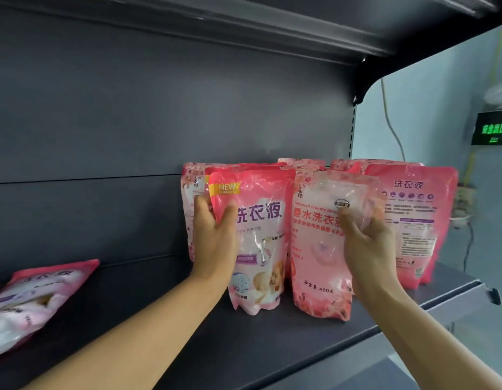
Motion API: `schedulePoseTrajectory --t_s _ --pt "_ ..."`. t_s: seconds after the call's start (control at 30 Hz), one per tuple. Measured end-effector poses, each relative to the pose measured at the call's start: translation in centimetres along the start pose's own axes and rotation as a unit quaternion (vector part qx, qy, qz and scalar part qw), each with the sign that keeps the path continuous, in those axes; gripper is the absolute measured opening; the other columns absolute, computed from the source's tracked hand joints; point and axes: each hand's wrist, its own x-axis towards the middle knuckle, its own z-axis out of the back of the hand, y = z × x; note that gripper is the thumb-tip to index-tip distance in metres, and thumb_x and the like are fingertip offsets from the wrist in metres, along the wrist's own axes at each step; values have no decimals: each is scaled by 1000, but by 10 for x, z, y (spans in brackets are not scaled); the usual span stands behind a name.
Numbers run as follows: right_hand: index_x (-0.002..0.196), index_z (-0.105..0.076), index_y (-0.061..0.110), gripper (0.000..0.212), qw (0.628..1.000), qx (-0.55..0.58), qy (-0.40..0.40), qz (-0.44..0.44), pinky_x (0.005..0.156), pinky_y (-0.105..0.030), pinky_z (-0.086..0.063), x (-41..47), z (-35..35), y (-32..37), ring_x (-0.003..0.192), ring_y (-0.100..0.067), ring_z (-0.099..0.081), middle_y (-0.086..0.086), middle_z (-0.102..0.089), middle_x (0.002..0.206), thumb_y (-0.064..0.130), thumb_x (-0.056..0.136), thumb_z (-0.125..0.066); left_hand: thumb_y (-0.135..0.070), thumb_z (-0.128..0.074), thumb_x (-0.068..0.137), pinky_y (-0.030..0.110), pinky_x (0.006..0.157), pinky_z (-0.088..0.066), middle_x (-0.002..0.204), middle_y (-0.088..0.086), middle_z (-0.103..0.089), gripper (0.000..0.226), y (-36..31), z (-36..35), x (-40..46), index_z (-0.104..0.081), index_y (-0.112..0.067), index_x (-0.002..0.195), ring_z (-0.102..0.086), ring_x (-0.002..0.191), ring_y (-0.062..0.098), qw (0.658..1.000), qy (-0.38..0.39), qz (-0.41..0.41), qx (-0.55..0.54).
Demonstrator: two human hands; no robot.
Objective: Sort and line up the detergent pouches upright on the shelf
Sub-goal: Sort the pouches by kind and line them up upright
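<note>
— What do we see on the dark shelf (272,342)?

— A group of pink detergent pouches (410,218) standing upright at its right end, and one lying pouch (33,296) flat at far left.

— And our arms?

— Both reach forward and up. Our left hand (214,237) grips the left edge of the front pouch (261,243), thumb across its face. Our right hand (368,243) pinches a small clear sachet (340,198) against the neighbouring pouch (320,263).
</note>
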Motion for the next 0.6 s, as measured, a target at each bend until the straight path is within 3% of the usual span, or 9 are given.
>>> schedulePoseTrajectory --t_s 0.07,0.13,0.17,0.23,0.33,0.47,0.53,0.6 --pt "89 -61 -9 33 996 -82 30 24 66 -62 -51 -4 5 -12 80 -52 -59 -32 -64 88 23 87 -64 -13 -66 85 25 77 -52 103 -7 -63 33 12 10 -14 -47 -25 110 -63 93 6 995 65 46 63" --pt "87 -66 8 19 988 -142 51 27 60 -41 -55 -10 12 -26 68 -30 -66 -10 -70 76 26 82 -71 -10 -75 76 14 64 -50 107 -8 -62 55 24 17 -30 -41 -25 117 -62 92 2 978 125 92 142" --pt "85 -64 14 18 983 -170 60 28 55 -29 -50 -13 15 -33 63 -18 -64 1 -68 72 29 81 -72 -11 -77 73 11 56 -49 106 -7 -62 60 30 19 -37 -40 -26 118 -61 89 2 967 152 112 171" --pt "78 -51 14 28 970 -232 63 39 43 -12 -36 -17 17 -42 49 -10 -50 6 -55 60 35 81 -69 -16 -80 71 4 49 -44 104 -8 -62 63 39 20 -44 -41 -26 119 -59 82 -1 956 169 129 204" --pt "82 -46 14 30 962 -261 49 60 39 -11 -28 -15 16 -46 46 -11 -43 4 -49 61 36 83 -66 -18 -81 70 1 51 -43 97 -14 -61 59 39 19 -43 -44 -26 115 -56 79 -5 953 155 112 235" --pt "93 -50 11 29 961 -262 64 58 43 -16 -37 -17 16 -40 54 -13 -52 1 -56 70 33 85 -65 -24 -81 71 5 62 -41 105 -13 -60 65 32 18 -43 -40 -29 121 -57 91 4 940 174 113 271" --pt "108 -41 15 39 966 -247 59 44 61 -30 -50 -25 18 -36 77 -23 -60 -5 -59 92 26 83 -69 -29 -81 70 16 76 -47 113 -11 -59 70 30 22 -43 -38 -27 126 -57 98 7 928 188 128 294" --pt "130 -30 17 65 969 -236 42 66 93 -36 -46 -37 19 -30 113 -24 -51 -6 -48 126 16 80 -72 -33 -80 71 28 91 -48 119 -9 -57 73 29 30 -43 -35 -26 128 -56 107 11 912 209 138 324"
